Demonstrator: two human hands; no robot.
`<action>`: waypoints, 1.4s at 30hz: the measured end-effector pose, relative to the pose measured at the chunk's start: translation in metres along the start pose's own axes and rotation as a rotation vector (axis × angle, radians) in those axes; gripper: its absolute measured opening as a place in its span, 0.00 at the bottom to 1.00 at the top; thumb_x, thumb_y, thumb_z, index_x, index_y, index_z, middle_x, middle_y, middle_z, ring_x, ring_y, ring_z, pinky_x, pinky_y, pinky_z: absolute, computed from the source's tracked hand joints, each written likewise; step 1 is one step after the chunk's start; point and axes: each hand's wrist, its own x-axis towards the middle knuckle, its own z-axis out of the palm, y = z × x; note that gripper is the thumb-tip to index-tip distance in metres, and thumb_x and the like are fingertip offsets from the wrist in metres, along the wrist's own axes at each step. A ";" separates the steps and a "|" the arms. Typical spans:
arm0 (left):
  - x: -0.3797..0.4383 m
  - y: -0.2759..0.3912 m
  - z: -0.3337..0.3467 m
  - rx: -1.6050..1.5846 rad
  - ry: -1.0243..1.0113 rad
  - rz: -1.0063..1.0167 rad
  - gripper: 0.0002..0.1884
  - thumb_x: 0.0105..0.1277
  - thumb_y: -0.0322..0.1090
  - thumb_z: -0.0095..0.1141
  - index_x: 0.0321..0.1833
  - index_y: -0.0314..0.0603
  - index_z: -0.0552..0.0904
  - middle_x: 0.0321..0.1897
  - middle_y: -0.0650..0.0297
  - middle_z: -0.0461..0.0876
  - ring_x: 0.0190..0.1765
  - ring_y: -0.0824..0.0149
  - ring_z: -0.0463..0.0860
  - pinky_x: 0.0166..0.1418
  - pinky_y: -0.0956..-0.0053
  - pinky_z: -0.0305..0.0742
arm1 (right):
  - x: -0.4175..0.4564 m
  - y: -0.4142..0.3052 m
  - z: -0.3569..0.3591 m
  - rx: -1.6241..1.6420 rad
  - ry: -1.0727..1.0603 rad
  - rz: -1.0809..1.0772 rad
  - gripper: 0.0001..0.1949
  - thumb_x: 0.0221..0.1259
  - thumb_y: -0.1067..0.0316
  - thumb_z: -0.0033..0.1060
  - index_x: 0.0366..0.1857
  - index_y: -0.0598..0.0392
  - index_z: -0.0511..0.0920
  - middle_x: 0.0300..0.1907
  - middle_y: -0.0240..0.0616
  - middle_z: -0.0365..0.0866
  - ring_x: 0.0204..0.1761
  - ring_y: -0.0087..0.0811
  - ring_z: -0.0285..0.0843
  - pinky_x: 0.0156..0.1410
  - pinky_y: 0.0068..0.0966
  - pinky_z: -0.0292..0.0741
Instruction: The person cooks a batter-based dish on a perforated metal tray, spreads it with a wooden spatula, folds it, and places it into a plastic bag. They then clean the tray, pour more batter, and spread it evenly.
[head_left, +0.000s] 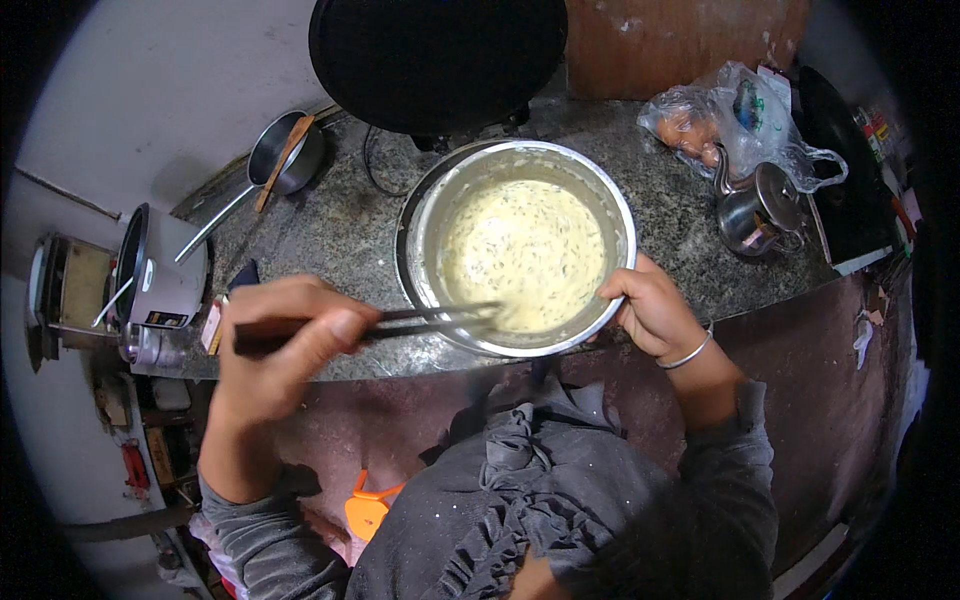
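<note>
My left hand (266, 386) is closed around a pair of dark chopsticks (409, 328). Their tips, blurred, dip into pale yellow batter (525, 247) flecked with green bits. The batter fills the lower part of a stainless steel mixing bowl (429, 247), which tilts slightly towards me at the counter's front edge. On the bowl's right side, my right hand (649, 307) grips the rim, thumb on top and fingers beneath. A bangle circles that wrist. Beneath and behind the bowl shows the dark rim of a round pan or griddle base (403, 255).
Behind the bowl stands a raised round black lid (439, 64). Left on the stone counter (337, 247) are a saucepan (304, 169) with a wooden spatula (283, 161) across it and a rice cooker (169, 262). At right sit a metal kettle (750, 217) and a plastic bag of eggs (686, 135).
</note>
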 end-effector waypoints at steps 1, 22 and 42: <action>0.004 0.003 0.011 -0.018 -0.005 0.082 0.06 0.54 0.28 0.54 0.30 0.31 0.80 0.19 0.59 0.77 0.21 0.72 0.74 0.25 0.82 0.67 | -0.001 -0.003 0.002 0.028 -0.034 0.016 0.23 0.43 0.80 0.39 0.50 0.65 0.59 0.41 0.48 0.70 0.36 0.37 0.75 0.30 0.30 0.79; 0.019 -0.039 0.037 -0.209 0.511 0.130 0.06 0.58 0.27 0.50 0.31 0.30 0.78 0.25 0.59 0.78 0.27 0.70 0.77 0.30 0.81 0.73 | -0.004 -0.012 -0.011 0.001 -0.088 0.019 0.25 0.43 0.80 0.37 0.53 0.67 0.55 0.42 0.51 0.69 0.36 0.39 0.76 0.28 0.33 0.79; 0.028 -0.027 0.020 -0.263 0.043 0.102 0.08 0.53 0.33 0.56 0.30 0.34 0.80 0.22 0.59 0.78 0.24 0.72 0.77 0.28 0.80 0.72 | -0.008 -0.022 -0.025 -0.071 -0.154 0.094 0.25 0.41 0.82 0.40 0.51 0.68 0.58 0.41 0.47 0.72 0.37 0.34 0.77 0.37 0.22 0.78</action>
